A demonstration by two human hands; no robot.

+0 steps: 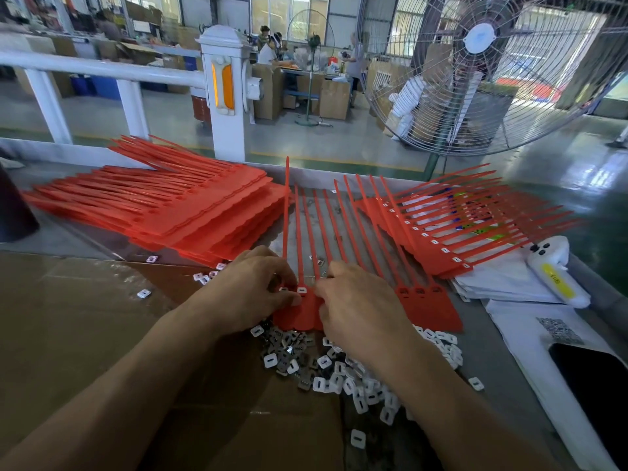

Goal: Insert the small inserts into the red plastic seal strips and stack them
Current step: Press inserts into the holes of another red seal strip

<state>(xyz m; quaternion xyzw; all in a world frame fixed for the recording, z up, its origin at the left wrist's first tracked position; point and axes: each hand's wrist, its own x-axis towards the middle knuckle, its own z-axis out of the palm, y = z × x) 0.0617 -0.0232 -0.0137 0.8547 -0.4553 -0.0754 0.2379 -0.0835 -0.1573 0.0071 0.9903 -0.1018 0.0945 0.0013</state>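
**Two hands working one red sheet at center frame**

So there are three lots of red seal strips sitting on the table [489, 351]. A tall stack [190, 212] is lying in the upper left of the frame, tails fanning off to the left. A smaller stack [452, 229] is sitting at right, tails pointing to the upper right, each head showing a little white insert. And one single sheet [424, 305] is lying dead center, with about ten tails running up toward the top of the frame.

Both hands are sitting on the near end of that sheet. The left hand [251, 287] is curling its fingers down and pinching at the heads on the sheet's left end, thumb right beside one white insert already seated in a head [301, 289]. The right hand [356, 300] is just beside it, fingers bent onto the heads next over; whether it's holding an insert I can't tell, the fingers are covering it.

The loose inserts [339, 372] are piling up below the sheet, too many to count, white ones mixed with metal ones, running under the right wrist. A few strays [204, 277] are scattered left of the left hand.

A phone [594, 389] is lying at lower right, and one big fan [482, 69] is standing at upper right.
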